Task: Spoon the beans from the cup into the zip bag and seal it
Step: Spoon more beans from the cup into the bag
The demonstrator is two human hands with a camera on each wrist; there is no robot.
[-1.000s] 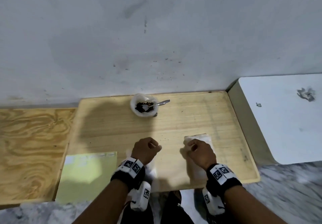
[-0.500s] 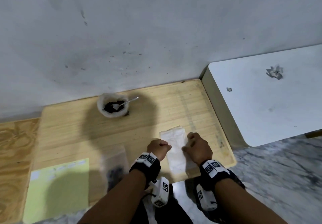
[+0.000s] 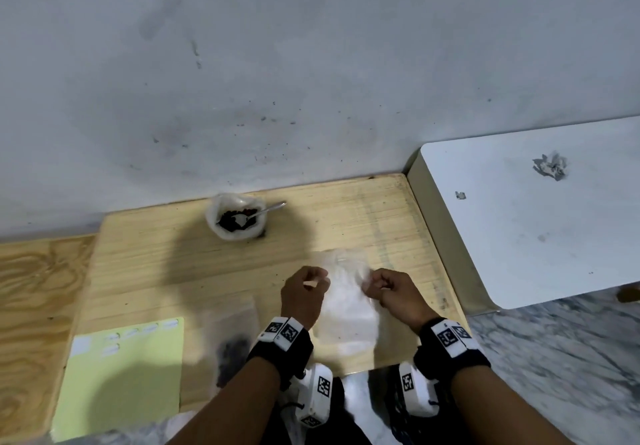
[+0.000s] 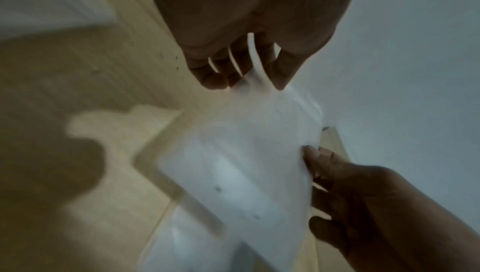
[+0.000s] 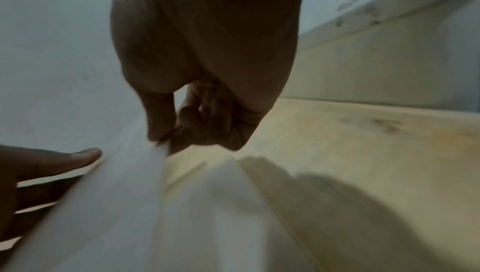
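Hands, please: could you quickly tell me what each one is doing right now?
Left hand: fingers pinching the left edge of the zip bag.
Right hand: fingers pinching the bag's right edge, near its top.

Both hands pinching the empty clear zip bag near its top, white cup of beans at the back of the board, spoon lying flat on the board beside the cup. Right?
One thing is off: the metal spoon is not on the light wooden board. In the head view it stands in the white cup of dark beans, handle leaning over the rim. The rest holds: left hand and right hand pinch the empty clear zip bag.
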